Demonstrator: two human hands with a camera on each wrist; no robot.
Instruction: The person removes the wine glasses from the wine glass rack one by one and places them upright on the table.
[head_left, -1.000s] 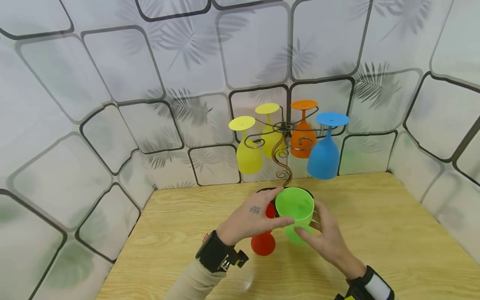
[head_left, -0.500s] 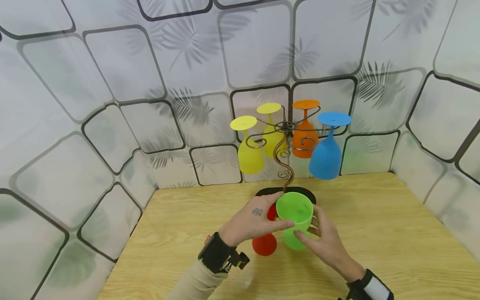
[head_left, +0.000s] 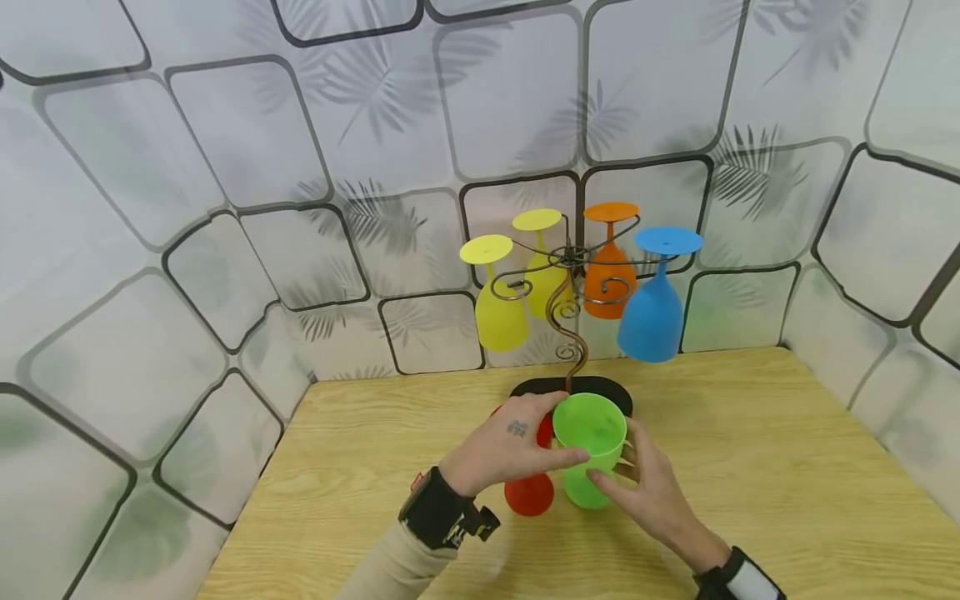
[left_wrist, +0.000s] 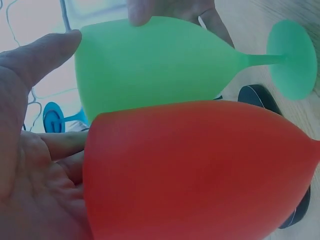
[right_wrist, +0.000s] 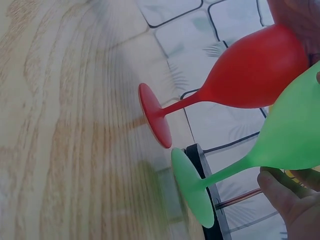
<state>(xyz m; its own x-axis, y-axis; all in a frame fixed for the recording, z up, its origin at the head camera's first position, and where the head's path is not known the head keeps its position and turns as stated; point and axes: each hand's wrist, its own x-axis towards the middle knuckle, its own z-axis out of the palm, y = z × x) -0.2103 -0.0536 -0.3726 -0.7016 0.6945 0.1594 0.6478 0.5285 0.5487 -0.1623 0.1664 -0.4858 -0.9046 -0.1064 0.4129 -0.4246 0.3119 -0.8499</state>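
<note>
Pale wood grain marks the counter (head_left: 352, 467), carrying a scrolled metal rack (head_left: 570, 257) at twelve o'clock. The left hand (head_left: 506, 446) spreads wide over the red goblet (left_wrist: 200, 170), thumb touching the green goblet (left_wrist: 160, 67), just beside at three o'clock; the right hand (head_left: 651, 485) curls round that smooth, rounded bowl.

A wood-grained table (head_left: 360, 467) carries 1 black rack base (head_left: 611, 390) — and, nearer, 1 upright red goblet (head_left: 529, 496).

pale wood-grain tabletop (head_left: 322, 492) catching faint glare; head view looking bright; left wrist view overexposing dark-lined white wall (left_wrist: 45, 17).
</note>
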